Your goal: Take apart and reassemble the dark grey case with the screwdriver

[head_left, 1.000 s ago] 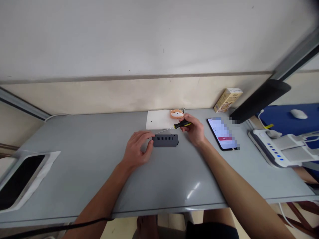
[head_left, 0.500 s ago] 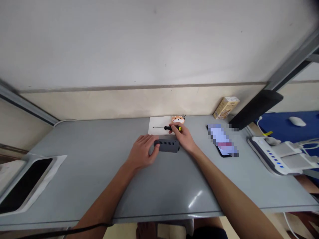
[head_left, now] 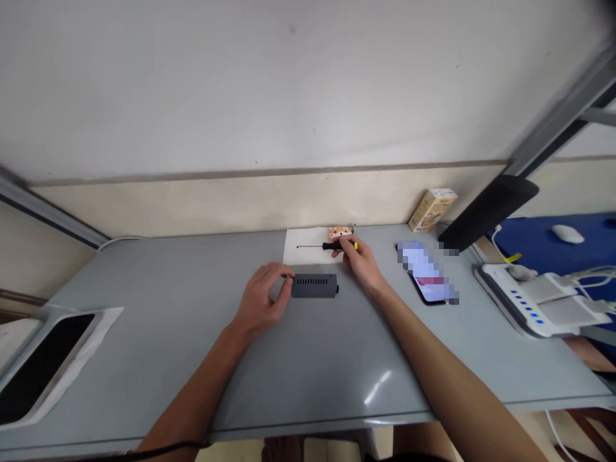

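Observation:
A small dark grey box [head_left: 314, 285] with a row of vent slots lies on the grey table [head_left: 308, 359]. My left hand [head_left: 262, 298] grips its left end between thumb and fingers. My right hand [head_left: 362, 264] is closed on the black and yellow handle of a thin screwdriver [head_left: 327, 246], which lies flat across a white sheet of paper [head_left: 308, 251] behind the box, its tip pointing left. An orange animal-face figure [head_left: 339, 233] sits just behind the handle.
A phone [head_left: 426, 273] with a lit screen lies right of my right hand. A small carton [head_left: 432, 209] stands by the wall. A white device with blue lights [head_left: 529, 298] is at the right edge, a white-rimmed dark tray [head_left: 43, 359] at the left.
My right hand carried the screwdriver from over the box back onto the white paper and laid it flat there. My left hand stayed on the box's left end.

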`<control>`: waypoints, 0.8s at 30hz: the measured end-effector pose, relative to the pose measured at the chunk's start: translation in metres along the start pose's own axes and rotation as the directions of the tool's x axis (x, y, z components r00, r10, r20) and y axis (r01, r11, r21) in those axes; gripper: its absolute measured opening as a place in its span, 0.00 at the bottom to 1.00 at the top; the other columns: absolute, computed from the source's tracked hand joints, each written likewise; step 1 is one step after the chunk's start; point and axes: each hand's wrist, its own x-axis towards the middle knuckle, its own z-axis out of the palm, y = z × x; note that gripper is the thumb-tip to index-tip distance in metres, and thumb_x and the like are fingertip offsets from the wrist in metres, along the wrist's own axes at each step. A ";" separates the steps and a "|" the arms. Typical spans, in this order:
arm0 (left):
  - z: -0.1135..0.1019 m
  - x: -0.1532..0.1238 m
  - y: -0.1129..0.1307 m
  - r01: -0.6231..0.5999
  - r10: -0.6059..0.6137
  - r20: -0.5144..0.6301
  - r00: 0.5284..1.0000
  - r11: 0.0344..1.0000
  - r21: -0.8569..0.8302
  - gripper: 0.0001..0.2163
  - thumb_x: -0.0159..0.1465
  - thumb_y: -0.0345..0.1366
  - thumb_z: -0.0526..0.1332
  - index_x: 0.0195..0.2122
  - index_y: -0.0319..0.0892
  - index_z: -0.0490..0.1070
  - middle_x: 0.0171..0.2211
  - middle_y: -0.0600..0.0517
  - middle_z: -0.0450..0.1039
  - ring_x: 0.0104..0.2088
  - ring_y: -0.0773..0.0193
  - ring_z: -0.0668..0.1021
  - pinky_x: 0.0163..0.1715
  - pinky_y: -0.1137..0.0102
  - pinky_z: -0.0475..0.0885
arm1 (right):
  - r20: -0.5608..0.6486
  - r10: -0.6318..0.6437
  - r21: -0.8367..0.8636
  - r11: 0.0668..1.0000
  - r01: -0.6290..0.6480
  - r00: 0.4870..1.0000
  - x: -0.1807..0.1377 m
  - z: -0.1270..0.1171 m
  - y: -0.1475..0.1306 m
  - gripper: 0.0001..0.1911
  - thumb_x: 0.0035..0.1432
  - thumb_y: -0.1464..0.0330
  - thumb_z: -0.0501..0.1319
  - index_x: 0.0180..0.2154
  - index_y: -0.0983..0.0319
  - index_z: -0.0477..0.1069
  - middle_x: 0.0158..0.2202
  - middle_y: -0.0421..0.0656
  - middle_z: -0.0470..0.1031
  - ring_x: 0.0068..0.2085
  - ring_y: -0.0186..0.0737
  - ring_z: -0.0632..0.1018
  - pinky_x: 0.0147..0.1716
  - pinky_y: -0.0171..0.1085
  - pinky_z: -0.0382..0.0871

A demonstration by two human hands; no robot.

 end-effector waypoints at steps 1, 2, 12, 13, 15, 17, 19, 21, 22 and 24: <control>0.000 0.001 0.000 0.004 -0.004 -0.012 1.000 1.000 -0.017 0.05 0.70 0.30 0.56 0.42 0.45 0.70 0.40 0.49 0.77 0.41 0.58 0.78 0.44 0.61 0.72 | -0.008 -0.002 0.047 0.999 0.003 1.000 0.001 -0.004 -0.001 0.19 0.62 0.49 0.61 0.42 0.57 0.77 0.29 0.38 0.76 0.25 0.32 0.63 0.26 0.34 0.55; 0.001 0.003 0.002 0.004 -0.005 -0.029 1.000 1.000 -0.026 0.06 0.70 0.30 0.56 0.42 0.45 0.71 0.40 0.49 0.77 0.42 0.58 0.78 0.45 0.61 0.72 | -0.020 -0.005 0.098 0.995 0.007 1.000 0.001 -0.009 -0.003 0.20 0.62 0.49 0.61 0.41 0.58 0.76 0.28 0.38 0.75 0.24 0.31 0.62 0.24 0.34 0.53; 0.009 0.029 0.031 -0.203 0.203 0.019 0.979 0.966 0.158 0.06 0.66 0.29 0.59 0.40 0.46 0.74 0.39 0.50 0.80 0.40 0.57 0.80 0.43 0.59 0.70 | -0.257 0.134 0.436 0.900 -0.009 0.957 0.013 -0.047 -0.013 0.15 0.53 0.56 0.66 0.25 0.59 0.69 0.22 0.37 0.68 0.18 0.28 0.59 0.19 0.37 0.48; 0.011 0.029 0.033 -0.207 0.204 0.035 0.978 0.964 0.164 0.06 0.66 0.29 0.60 0.40 0.46 0.74 0.39 0.50 0.80 0.40 0.57 0.80 0.44 0.59 0.70 | -0.268 0.141 0.442 0.897 -0.008 0.953 0.013 -0.047 -0.012 0.14 0.53 0.58 0.66 0.25 0.59 0.68 0.23 0.37 0.69 0.18 0.28 0.59 0.18 0.37 0.48; 0.015 0.029 0.036 -0.210 0.202 0.059 0.978 0.962 0.175 0.06 0.66 0.31 0.60 0.42 0.46 0.75 0.41 0.50 0.81 0.41 0.57 0.80 0.45 0.58 0.70 | -0.264 0.141 0.436 0.900 -0.013 0.954 0.014 -0.047 -0.011 0.13 0.52 0.59 0.65 0.24 0.60 0.67 0.24 0.37 0.70 0.17 0.27 0.58 0.17 0.37 0.47; 0.018 0.028 0.037 -0.215 0.205 0.072 0.976 0.959 0.183 0.06 0.67 0.32 0.61 0.43 0.47 0.75 0.42 0.50 0.81 0.41 0.57 0.80 0.46 0.58 0.70 | -0.248 0.134 0.417 0.909 -0.019 0.959 0.014 -0.045 -0.010 0.13 0.53 0.59 0.64 0.24 0.60 0.66 0.23 0.37 0.68 0.17 0.27 0.58 0.17 0.37 0.48; 0.021 0.027 0.038 -0.217 0.207 0.075 0.976 0.959 0.184 0.07 0.67 0.32 0.62 0.44 0.47 0.75 0.42 0.50 0.81 0.42 0.57 0.80 0.47 0.58 0.70 | -0.235 0.135 0.404 0.914 -0.029 0.963 0.013 -0.044 -0.008 0.14 0.53 0.59 0.64 0.24 0.60 0.66 0.23 0.37 0.67 0.17 0.27 0.58 0.17 0.37 0.49; 0.022 0.027 0.038 -0.218 0.207 0.077 0.975 0.959 0.180 0.07 0.67 0.31 0.62 0.45 0.46 0.75 0.42 0.51 0.81 0.42 0.57 0.80 0.47 0.58 0.70 | -0.229 0.149 0.408 0.912 -0.044 0.962 0.013 -0.044 -0.006 0.14 0.53 0.59 0.64 0.24 0.60 0.66 0.23 0.37 0.68 0.17 0.27 0.58 0.16 0.37 0.49; 0.023 0.027 0.038 -0.219 0.209 0.074 0.975 0.959 0.178 0.07 0.67 0.31 0.62 0.45 0.46 0.75 0.42 0.51 0.81 0.42 0.57 0.80 0.47 0.58 0.70 | -0.228 0.158 0.415 0.909 -0.051 0.961 0.014 -0.044 -0.005 0.14 0.53 0.59 0.64 0.23 0.60 0.67 0.23 0.37 0.68 0.17 0.26 0.58 0.16 0.37 0.48; 0.024 0.027 0.038 -0.227 0.218 0.069 0.974 0.958 0.174 0.07 0.66 0.31 0.62 0.45 0.46 0.74 0.42 0.51 0.81 0.41 0.57 0.80 0.46 0.58 0.70 | -0.224 0.172 0.423 0.904 -0.064 0.959 0.014 -0.045 -0.003 0.13 0.53 0.60 0.64 0.23 0.60 0.68 0.24 0.38 0.69 0.17 0.26 0.58 0.16 0.37 0.48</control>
